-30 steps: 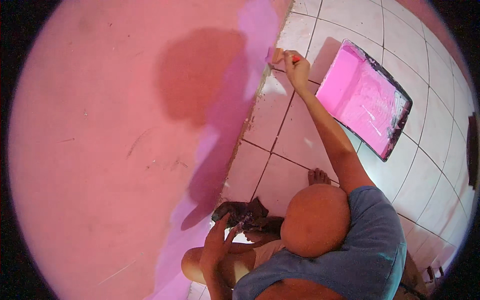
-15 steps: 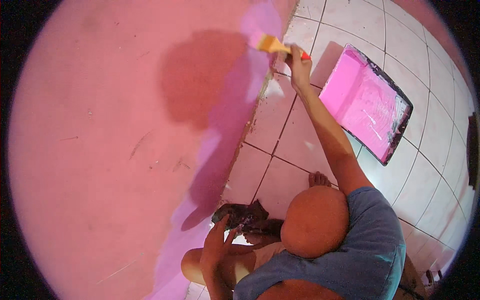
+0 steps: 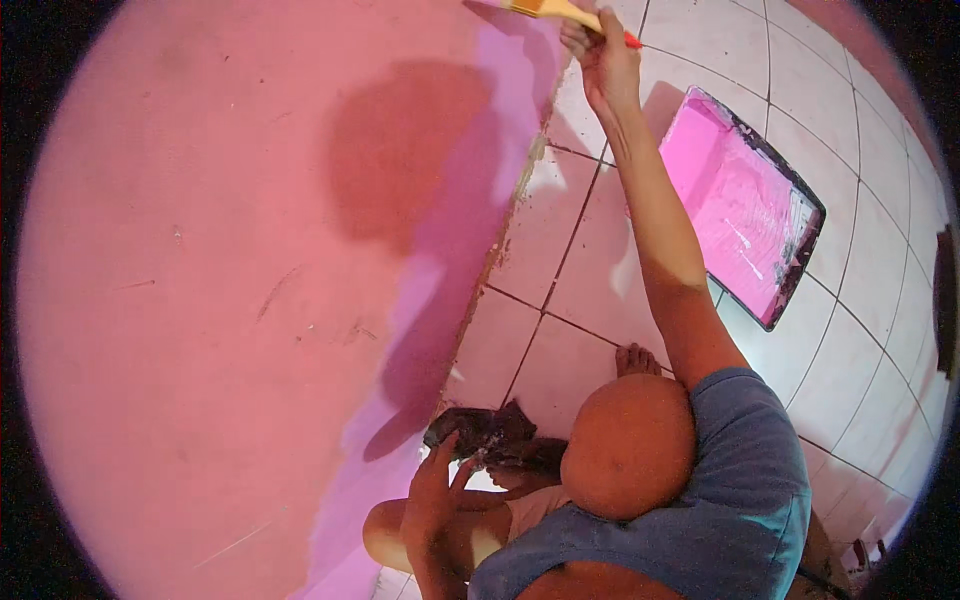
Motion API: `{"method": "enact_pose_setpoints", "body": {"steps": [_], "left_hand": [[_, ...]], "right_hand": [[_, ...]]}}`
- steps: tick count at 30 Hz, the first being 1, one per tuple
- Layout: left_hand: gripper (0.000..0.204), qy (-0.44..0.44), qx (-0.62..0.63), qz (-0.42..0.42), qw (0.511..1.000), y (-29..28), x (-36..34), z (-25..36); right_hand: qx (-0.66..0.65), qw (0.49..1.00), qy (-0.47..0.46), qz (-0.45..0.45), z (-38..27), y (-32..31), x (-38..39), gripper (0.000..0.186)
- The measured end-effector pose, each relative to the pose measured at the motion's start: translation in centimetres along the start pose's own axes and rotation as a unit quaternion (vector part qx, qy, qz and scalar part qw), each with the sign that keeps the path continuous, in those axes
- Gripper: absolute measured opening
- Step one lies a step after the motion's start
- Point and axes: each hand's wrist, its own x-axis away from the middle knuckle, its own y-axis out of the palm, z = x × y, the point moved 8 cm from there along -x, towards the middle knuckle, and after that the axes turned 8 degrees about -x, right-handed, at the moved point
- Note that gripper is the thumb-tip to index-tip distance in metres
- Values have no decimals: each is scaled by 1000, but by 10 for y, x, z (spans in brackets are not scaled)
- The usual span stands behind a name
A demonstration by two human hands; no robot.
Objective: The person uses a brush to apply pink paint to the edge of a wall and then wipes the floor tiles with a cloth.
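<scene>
Since the earlier frame, the yellow paintbrush has moved farther along the wall, toward the far end of the tiled floor. It now lies across the floor's wall-side edge, its bristles out over the wall. Clamped around its red-tipped handle is the right hand. A lilac band runs up the wall beside that edge. Right of the forearm, a black-rimmed tray of pink paint rests on the floor. Nearer, the left hand has fingertips at a dark cloth by the wall-side edge; whether it grips, I cannot tell.
</scene>
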Motion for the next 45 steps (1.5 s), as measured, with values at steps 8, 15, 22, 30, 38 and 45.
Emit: {"method": "enact_pose_setpoints", "body": {"steps": [8,15,22,30,38,45], "left_hand": [[51,22,6,-2,1000,4,-3,-1],[51,5,13,-2,1000,3,-6,2],[51,35,7,-8,999,6,-14,6],[51,35,-13,-8,999,15,-15,-9],[51,9,-6,-14,1000,8,-18,4],[51,9,-13,-28,999,12,-21,6]], "right_hand": [[431,897,-79,52,37,-115,6,30],[207,972,-107,-26,10,-28,-28,29],[57,995,-12,82,48,-116,-71,26],[523,839,-148,-7,27,-77,-51,34],[-154,987,45,11,37,-50,-78,31],[424,901,-89,25,37,-139,-91,37]]}}
